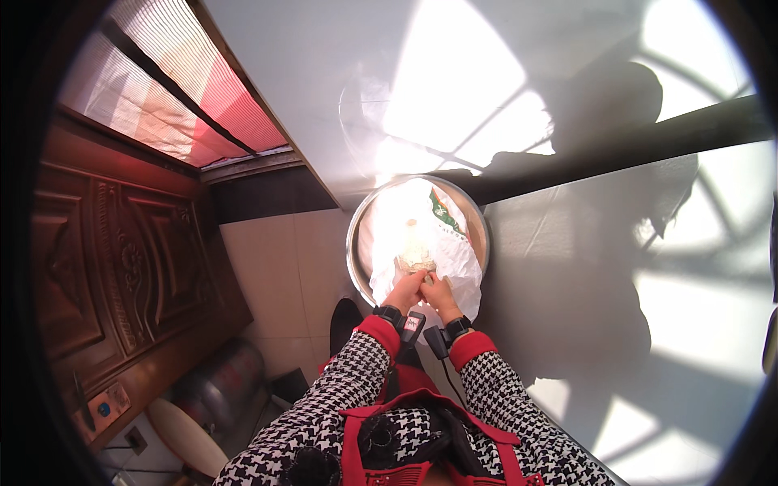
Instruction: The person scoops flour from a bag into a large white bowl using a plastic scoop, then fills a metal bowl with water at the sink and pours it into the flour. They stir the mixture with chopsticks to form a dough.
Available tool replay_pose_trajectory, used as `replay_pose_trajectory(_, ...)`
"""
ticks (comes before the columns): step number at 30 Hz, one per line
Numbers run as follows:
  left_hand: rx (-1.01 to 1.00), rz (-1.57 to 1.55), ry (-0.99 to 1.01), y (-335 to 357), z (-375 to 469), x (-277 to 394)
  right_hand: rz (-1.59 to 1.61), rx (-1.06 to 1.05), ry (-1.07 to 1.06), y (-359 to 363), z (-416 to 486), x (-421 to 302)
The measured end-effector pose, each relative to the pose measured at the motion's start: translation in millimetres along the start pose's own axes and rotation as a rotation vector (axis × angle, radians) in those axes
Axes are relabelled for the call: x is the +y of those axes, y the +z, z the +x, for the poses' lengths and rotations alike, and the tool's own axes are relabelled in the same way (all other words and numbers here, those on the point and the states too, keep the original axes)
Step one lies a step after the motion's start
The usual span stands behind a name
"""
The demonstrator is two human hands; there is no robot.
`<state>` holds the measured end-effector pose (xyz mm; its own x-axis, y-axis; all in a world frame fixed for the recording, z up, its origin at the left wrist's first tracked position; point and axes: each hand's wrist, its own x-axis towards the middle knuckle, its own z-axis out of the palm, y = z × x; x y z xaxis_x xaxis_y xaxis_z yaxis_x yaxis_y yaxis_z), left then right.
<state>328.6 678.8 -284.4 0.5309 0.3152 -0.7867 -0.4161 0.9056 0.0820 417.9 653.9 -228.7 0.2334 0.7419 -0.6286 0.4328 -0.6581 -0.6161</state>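
Note:
My left hand (404, 293) and my right hand (439, 294) meet over a round metal basin (354, 250). Their fingertips come together at the near end of a pale, lumpy piece (417, 258), which both appear to hold. Strong sunlight washes out its far part, and its exact kind cannot be told. Beneath it, a white plastic bag (459, 262) with a green printed patch fills much of the basin. The fingers hide part of the piece.
A pale, glossy surface (547, 291) lies right of the basin, with another (292, 61) beyond it. At left stand a carved wooden door (130, 261) and a metal cylinder (234, 370) below it. A cable (453, 383) hangs by my right wrist.

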Motion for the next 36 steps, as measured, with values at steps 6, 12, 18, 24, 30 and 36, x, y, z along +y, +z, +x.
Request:
replay_pose_trajectory(6,0.118,-0.036,-0.014,-14,17,-25,-0.097,-0.116,0.144,-5,-1,-2)
replay_pose_trajectory(12,0.110,0.035,0.000,-39,41,-9,-0.273,-0.396,0.266,-5,8,-30)
replay_pose_trajectory(18,0.120,1.670,0.806,-44,27,17,-0.121,-0.245,0.225,21,26,-11)
replay_pose_trajectory(24,0.093,1.559,0.460,-16,-11,51,-0.053,-0.178,0.182,26,31,1)
replay_pose_trajectory(30,0.224,0.033,-0.016,-15,20,35,0.020,-0.100,0.129,24,29,-13)
replay_pose_trajectory(36,0.084,0.026,0.038,-9,7,28,0.078,-0.015,0.054,20,13,-16)
